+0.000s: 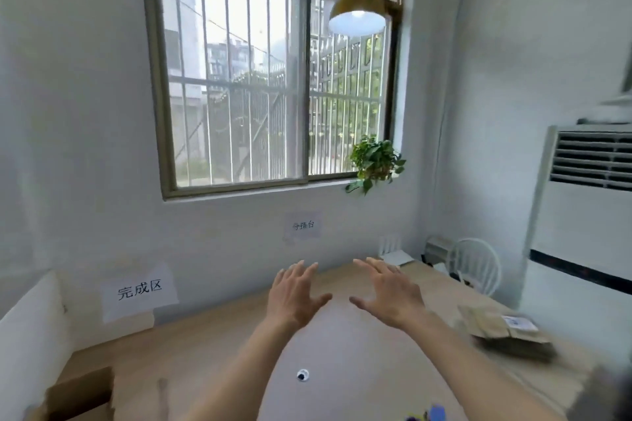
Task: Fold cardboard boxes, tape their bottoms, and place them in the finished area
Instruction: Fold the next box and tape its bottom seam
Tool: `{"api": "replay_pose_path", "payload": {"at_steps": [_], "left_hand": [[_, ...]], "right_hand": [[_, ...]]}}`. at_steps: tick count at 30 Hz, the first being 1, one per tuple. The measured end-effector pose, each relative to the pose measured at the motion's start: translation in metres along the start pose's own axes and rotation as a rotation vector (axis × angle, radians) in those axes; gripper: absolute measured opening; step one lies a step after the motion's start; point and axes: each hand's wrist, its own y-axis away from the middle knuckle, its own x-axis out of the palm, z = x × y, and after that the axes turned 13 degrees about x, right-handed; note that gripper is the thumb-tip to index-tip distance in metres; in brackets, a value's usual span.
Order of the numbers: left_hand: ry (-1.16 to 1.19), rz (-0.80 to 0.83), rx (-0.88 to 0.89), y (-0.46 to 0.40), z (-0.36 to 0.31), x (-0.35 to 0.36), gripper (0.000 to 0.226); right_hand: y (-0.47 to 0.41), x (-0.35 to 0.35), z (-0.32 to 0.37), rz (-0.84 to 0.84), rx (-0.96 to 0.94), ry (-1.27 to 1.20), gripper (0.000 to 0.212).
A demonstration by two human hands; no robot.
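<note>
Both my hands are raised side by side over the wooden table (212, 345), fingers spread, holding nothing. My left hand (295, 294) and my right hand (390, 294) are a short gap apart. A stack of flat cardboard boxes (506, 335) lies on the table to the right of my right hand. A folded brown cardboard box (80, 393) stands at the table's near left corner. On the wall at the left hangs a paper sign (140, 290) with printed characters. A small tape roll (303, 375) lies on the table below my forearms.
A white wall with a barred window (273, 79) faces me, with a second paper sign (303, 225) below it. A hanging lamp (357, 10) and a plant (374, 161) hang at the right. A white chair (475, 267) and an air conditioner (581, 208) stand at the right; a white object (30, 325) at the left.
</note>
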Motion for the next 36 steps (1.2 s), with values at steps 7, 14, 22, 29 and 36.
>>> {"api": "replay_pose_path", "payload": {"at_steps": [7, 14, 22, 29, 36], "left_hand": [[0.102, -0.021, 0.182, -0.099, -0.207, 0.054, 0.076], [0.178, -0.016, 0.305, -0.168, -0.375, 0.12, 0.077], [0.219, 0.046, 0.357, -0.25, -0.468, 0.197, 0.081], [0.265, 0.111, 0.339, -0.346, -0.488, 0.293, 0.083], [0.264, 0.174, 0.275, -0.46, -0.473, 0.385, 0.083]], "right_hand": [[0.024, -0.093, -0.218, -0.095, 0.135, 0.123, 0.08], [0.045, -0.146, -0.401, -0.091, 0.298, 0.134, 0.082], [0.022, -0.151, -0.547, -0.093, 0.431, 0.134, 0.087], [-0.066, -0.114, -0.636, -0.04, 0.484, 0.156, 0.085], [-0.197, -0.065, -0.699, 0.067, 0.497, 0.177, 0.084]]}}
